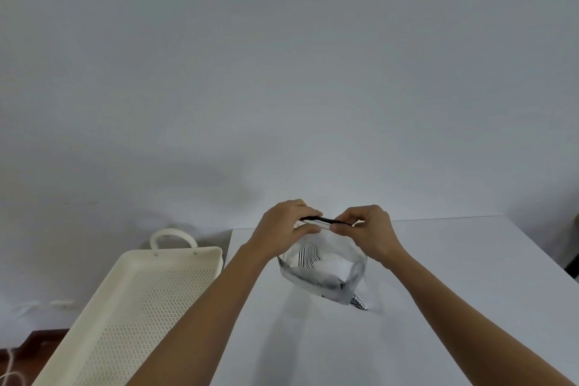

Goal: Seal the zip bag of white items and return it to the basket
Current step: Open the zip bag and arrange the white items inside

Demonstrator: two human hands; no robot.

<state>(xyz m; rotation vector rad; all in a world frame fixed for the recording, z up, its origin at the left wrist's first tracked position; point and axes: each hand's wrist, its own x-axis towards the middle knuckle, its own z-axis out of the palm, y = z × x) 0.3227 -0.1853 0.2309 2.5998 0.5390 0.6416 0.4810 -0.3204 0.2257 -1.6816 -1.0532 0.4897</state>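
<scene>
A clear zip bag with white items and a black-and-white striped patch hangs just above the white table. Its top edge is a dark zip strip running between my two hands. My left hand pinches the left end of the strip. My right hand pinches the right end, thumb and fingers pressed together on it. The bag's bottom corner touches or nearly touches the table. The cream perforated basket with a loop handle sits to the left of the table, with nothing visible inside.
A plain pale wall fills the upper view. The table's left edge runs beside the basket. White cords lie on the floor at the lower left. A dark object shows at the far right edge.
</scene>
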